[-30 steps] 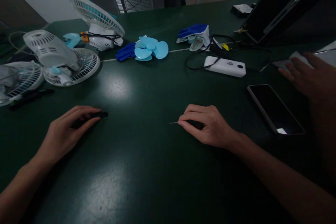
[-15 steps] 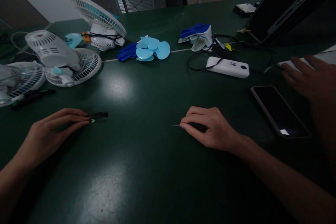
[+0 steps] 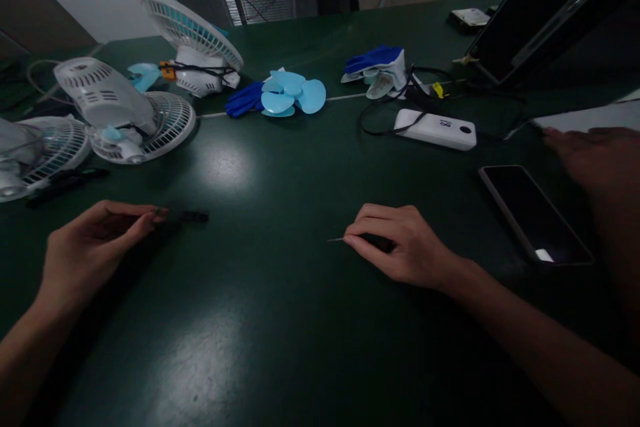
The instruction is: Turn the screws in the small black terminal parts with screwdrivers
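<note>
Pinch grip on your left hand makes sense: that greenish bit between thumb and finger looks tiny, though too blurry to name. Small black part lies on the table just right of it, probably for easy reach. Your right hand, well apart, is curled around a thin tool, tip pointing left, likely held pen-style for control.
</note>
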Demonstrator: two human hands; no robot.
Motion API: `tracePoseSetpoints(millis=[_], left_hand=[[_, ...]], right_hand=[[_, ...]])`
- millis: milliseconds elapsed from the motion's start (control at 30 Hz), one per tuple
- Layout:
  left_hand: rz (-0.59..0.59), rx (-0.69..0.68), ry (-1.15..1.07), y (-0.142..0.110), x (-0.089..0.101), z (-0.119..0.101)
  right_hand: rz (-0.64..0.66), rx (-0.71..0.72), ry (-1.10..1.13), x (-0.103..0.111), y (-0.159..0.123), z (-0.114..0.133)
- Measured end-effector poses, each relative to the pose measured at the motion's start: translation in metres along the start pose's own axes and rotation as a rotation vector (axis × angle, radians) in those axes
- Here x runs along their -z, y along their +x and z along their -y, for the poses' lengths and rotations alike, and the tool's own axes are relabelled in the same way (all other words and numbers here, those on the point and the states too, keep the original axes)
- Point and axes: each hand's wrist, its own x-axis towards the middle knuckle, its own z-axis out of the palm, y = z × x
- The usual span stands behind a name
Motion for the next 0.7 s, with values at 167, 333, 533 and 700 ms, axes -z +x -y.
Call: tracePoseSetpoints(millis=[167, 333, 533, 700], left_hand=[[0.042, 0.060, 0.033, 0.0005, 0.0006, -0.0088], [0.071, 0.044, 0.089, -0.0002, 0.0014, -0.0090], [0.050, 0.059, 0.155, 0.0005, 0.0015, -0.0076], [-0.001, 0.057, 0.078, -0.0016, 0.0000, -0.0088]], right_hand=[[0.002, 0.000, 0.004, 0.0011, -0.0002, 0.0009], [0.006, 0.005, 0.006, 0.0024, 0.0000, 0.0016], [0.005, 0.011, 0.008, 0.0025, 0.0004, 0.0029], [0.008, 0.009, 0.011, 0.0031, 0.0007, 0.0029]])
